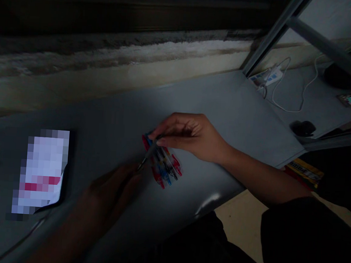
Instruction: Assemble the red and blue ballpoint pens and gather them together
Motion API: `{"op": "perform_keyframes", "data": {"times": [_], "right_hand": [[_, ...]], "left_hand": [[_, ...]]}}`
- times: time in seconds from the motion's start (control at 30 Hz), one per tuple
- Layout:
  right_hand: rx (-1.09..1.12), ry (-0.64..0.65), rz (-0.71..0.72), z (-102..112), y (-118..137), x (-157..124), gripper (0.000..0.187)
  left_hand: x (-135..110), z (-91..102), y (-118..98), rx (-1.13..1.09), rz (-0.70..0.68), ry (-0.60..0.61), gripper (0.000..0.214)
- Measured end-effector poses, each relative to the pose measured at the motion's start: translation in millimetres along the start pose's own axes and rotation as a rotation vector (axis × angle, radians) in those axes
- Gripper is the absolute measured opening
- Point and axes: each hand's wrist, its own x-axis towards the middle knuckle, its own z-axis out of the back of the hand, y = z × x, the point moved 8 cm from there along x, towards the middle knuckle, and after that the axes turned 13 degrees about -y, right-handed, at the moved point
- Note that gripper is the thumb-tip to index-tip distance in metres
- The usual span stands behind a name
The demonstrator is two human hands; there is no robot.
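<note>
under the right fingertips [157, 135], a pen bundle [165, 165] lies.

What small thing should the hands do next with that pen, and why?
Probably the left hand should take the slim dark pen by its tip, because the right hand pinches it above the red-and-blue pen bundle and its tip almost touches that left hand.

Grey worktop [213, 110]: bundle of red-and-blue pens [164, 162] near centre; smartphone [42, 170] at left, screen pixelated. At right, grey shelf [323, 114] with white power adapter [266, 77] and looped white cable [288, 105].
</note>
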Motion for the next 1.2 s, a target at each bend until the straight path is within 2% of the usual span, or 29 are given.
{"op": "perform_keyframes", "data": {"times": [0.07,0.13,0.2,0.27,0.33,0.4,0.47,0.57,0.67,0.73,0.83,1.0,1.1,1.2], "right_hand": [[-0.027,0.064,-0.062,-6.7,-8.9,-1.7,0.029],[-0.113,0.052,-0.112,-7.4,-13.0,-3.8,0.037],[-0.29,0.019,-0.13,-4.9,-11.6,-6.6,0.047],[-0.496,0.029,-0.091,-4.0,-5.1,-9.8,0.06],[-0.578,0.078,-0.017,-6.6,3.5,-12.3,0.051],[-0.565,0.141,0.058,-11.0,10.8,-14.3,0.037],[-0.574,0.199,0.082,-14.1,11.9,-15.7,0.034],[-0.655,0.193,0.035,-11.4,5.8,-14.8,0.048],[-0.593,0.169,0.06,-11.2,7.9,-13.6,0.037],[-0.558,0.218,0.07,-15.0,8.0,-14.9,0.035],[-0.649,0.232,0.048,-13.9,4.3,-14.9,0.046],[-0.595,0.288,0.104,-20.1,7.9,-17.3,0.036],[-0.651,0.249,0.164,-22.3,9.3,-18.2,0.046],[-0.697,0.22,0.107,-20.8,2.2,-18.0,0.055]], "left_hand": [[1.4,-1.0,-4.3,-0.008,-0.029,-0.02,0.045],[3.6,-1.3,-6.6,-0.006,-0.048,-0.048,0.046],[5.7,-1.2,-6.4,-0.005,-0.048,-0.07,0.045],[6.8,-0.8,-4.9,-0.016,-0.036,-0.081,0.044],[6.7,-0.6,-2.8,-0.032,-0.015,-0.077,0.044],[5.6,-0.6,0.4,-0.032,0.024,-0.064,0.044],[3.9,-2.2,2.4,-0.025,0.054,-0.034,0.043],[2.0,-3.9,2.0,-0.023,0.065,-0.009,0.044],[1.3,-4.3,3.3,-0.001,0.083,-0.014,0.045],[1.0,-5.6,3.8,0.006,0.083,-0.008,0.046],[0.7,-7.5,2.3,-0.003,0.044,-0.016,0.047],[0.6,-6.9,4.9,0.016,0.037,-0.05,0.052],[0.8,-3.1,0.9,0.032,0.005,-0.064,0.049],[1.6,-0.4,-2.7,0.063,-0.008,-0.069,0.048]]}}
